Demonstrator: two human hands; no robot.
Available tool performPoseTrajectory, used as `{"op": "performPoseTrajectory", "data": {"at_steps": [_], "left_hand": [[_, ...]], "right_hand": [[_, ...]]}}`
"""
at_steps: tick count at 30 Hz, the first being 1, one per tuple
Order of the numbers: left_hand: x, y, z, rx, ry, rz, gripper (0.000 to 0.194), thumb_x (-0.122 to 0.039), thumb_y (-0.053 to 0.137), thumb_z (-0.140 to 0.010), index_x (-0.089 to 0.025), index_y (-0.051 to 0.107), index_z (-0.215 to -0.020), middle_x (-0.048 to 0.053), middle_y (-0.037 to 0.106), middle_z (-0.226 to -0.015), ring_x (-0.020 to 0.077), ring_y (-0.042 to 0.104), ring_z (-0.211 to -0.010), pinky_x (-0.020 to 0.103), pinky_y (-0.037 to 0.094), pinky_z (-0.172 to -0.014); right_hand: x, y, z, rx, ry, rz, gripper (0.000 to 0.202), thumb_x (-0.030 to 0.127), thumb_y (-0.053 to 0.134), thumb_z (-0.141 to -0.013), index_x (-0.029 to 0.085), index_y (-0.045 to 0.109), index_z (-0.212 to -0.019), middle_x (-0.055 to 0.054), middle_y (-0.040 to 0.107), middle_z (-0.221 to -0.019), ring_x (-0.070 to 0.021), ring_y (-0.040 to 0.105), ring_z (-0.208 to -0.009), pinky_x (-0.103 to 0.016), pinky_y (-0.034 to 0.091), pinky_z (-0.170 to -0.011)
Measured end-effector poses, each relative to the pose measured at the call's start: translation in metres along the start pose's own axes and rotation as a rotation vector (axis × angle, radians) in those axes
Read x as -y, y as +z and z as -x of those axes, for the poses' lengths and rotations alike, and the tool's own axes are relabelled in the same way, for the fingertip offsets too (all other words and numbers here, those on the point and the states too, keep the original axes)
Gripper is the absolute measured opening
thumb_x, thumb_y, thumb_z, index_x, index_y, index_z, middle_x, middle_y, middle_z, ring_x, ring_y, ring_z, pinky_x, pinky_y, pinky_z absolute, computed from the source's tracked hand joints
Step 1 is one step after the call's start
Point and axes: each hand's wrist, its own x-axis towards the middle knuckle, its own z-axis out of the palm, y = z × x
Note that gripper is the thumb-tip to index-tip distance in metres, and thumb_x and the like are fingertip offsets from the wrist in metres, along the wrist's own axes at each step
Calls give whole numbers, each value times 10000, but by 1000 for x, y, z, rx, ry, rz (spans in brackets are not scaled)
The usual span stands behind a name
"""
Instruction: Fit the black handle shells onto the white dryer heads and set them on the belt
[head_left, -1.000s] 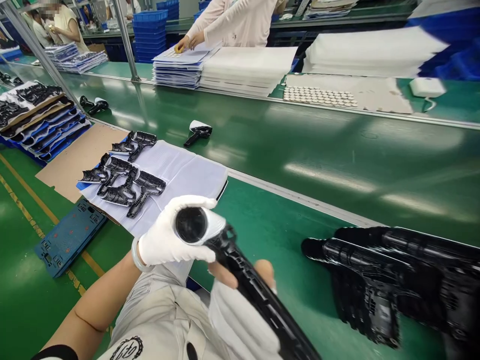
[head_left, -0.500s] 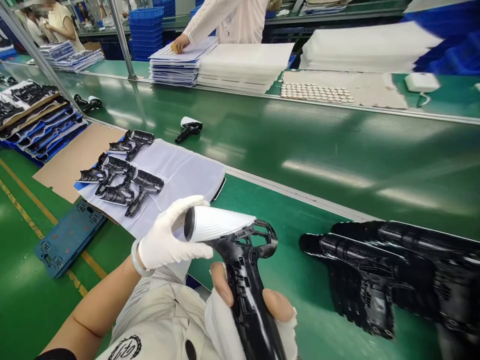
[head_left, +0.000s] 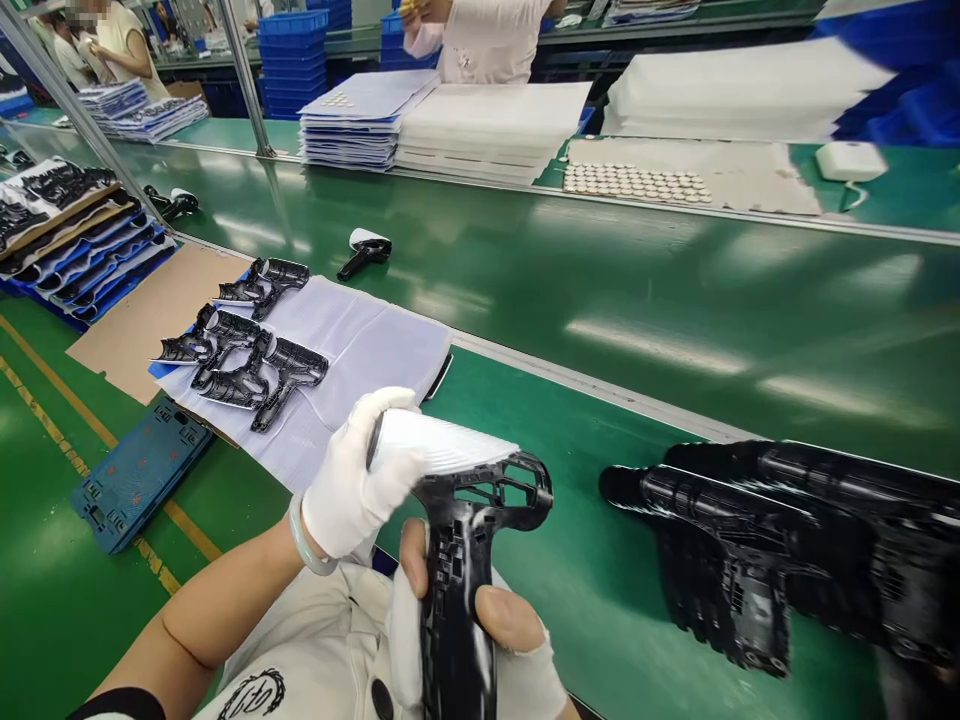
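Observation:
A hair dryer housing point(head_left: 459, 600), with a black handle and open black frame and a white barrel, is held upright in front of me. My right hand point(head_left: 517, 650), in a white glove with bare fingertips, is closed around the handle. My gloved left hand point(head_left: 356, 490) grips the rear end of the white barrel point(head_left: 450, 445), thumb on the near side and fingers over the back. To the right, several black dryer half-shells point(head_left: 727, 550) lie on the green bench. On the left, several more half-shells point(head_left: 292, 370) rest on a white sheet point(head_left: 367, 335).
Beyond the bench runs a green conveyor belt point(head_left: 600, 270) carrying a hair dryer housing point(head_left: 366, 250). A co-worker point(head_left: 491, 40) stands behind stacks of white sheets point(head_left: 487, 130). A metal post point(head_left: 244, 80) rises at left. A blue plastic pallet point(head_left: 142, 475) lies on the floor.
Both hands have turned the housing more upright, and its handle has swung left. My left thumb now presses onto the barrel. Housings on the belt moved left. The co-worker's hand lifted from the stack.

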Motion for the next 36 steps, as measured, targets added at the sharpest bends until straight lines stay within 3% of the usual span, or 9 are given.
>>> {"op": "performPoseTrajectory", "data": {"at_steps": [6, 12, 16, 21, 24, 27, 31, 33, 36], "left_hand": [[-3, -2, 0, -16, 29, 65, 532, -602, 387, -989, -194, 641, -1218, 100, 685, -1184, 263, 635, -1121, 404, 498, -1026], [7, -7, 0, 129, 123, 77, 843, -535, 839, -704, -243, 494, -1415, 91, 642, -1232, 278, 626, -1117, 392, 505, -987], [8, -8, 1, 135, 152, 50, 916, -521, 892, -629, -256, 499, -1413, 85, 623, -1214, 276, 620, -1112, 405, 486, -1013], [5, -6, 2, 117, 140, 38, 956, -542, 911, -577, -259, 514, -1399, 80, 623, -1201, 274, 625, -1083, 398, 499, -991], [3, -8, 2, 116, 160, 36, 758, -552, 816, -722, -251, 549, -1364, 76, 641, -1193, 262, 633, -1065, 381, 502, -970], [-2, -9, 2, 97, 146, 30, 461, -527, 520, -962, -224, 605, -1299, 83, 677, -1170, 253, 639, -1065, 388, 484, -989], [-7, -10, 1, 65, 125, -16, 501, -525, 322, -1029, -221, 650, -1253, 72, 706, -1131, 243, 639, -1074, 381, 469, -1013], [-5, -10, 1, 90, 160, -11, 527, -559, 338, -1016, -222, 623, -1306, 77, 698, -1144, 242, 635, -1075, 380, 468, -1014], [0, -11, 1, 153, 190, 27, 627, -609, 596, -893, -231, 554, -1391, 88, 658, -1192, 256, 627, -1080, 381, 475, -1005]], "right_hand": [[3, -6, -1, -34, -51, 94, 597, 759, 727, -594, 206, 519, -684, 21, 454, -501, -98, 354, -464, -209, 291, -396], [3, -19, -4, 40, -60, 248, 556, 696, 741, -642, 186, 567, -775, -28, 520, -691, -145, 491, -633, -238, 407, -514], [7, -27, -6, 28, 35, 404, 615, 733, 731, -649, 181, 585, -877, -80, 576, -849, -213, 561, -802, -355, 497, -696], [10, -31, -10, -30, 104, 575, 676, 796, 685, -611, 180, 637, -883, -117, 643, -918, -277, 581, -887, -472, 472, -871], [11, -31, -12, -41, 123, 601, 620, 726, 695, -627, 198, 636, -946, -114, 659, -981, -300, 584, -958, -477, 458, -918], [11, -30, -13, -59, 75, 609, 522, 659, 693, -656, 224, 614, -933, -70, 640, -930, -268, 572, -918, -434, 459, -886], [10, -30, -14, -44, 41, 574, 550, 683, 719, -642, 215, 618, -913, -47, 606, -878, -218, 548, -823, -391, 465, -826], [10, -30, -14, -28, 33, 532, 595, 716, 735, -622, 202, 629, -901, -48, 601, -862, -208, 539, -804, -377, 460, -802], [8, -32, -14, -7, 39, 482, 621, 741, 749, -597, 185, 640, -849, -54, 607, -833, -205, 538, -792, -347, 443, -745]]}}
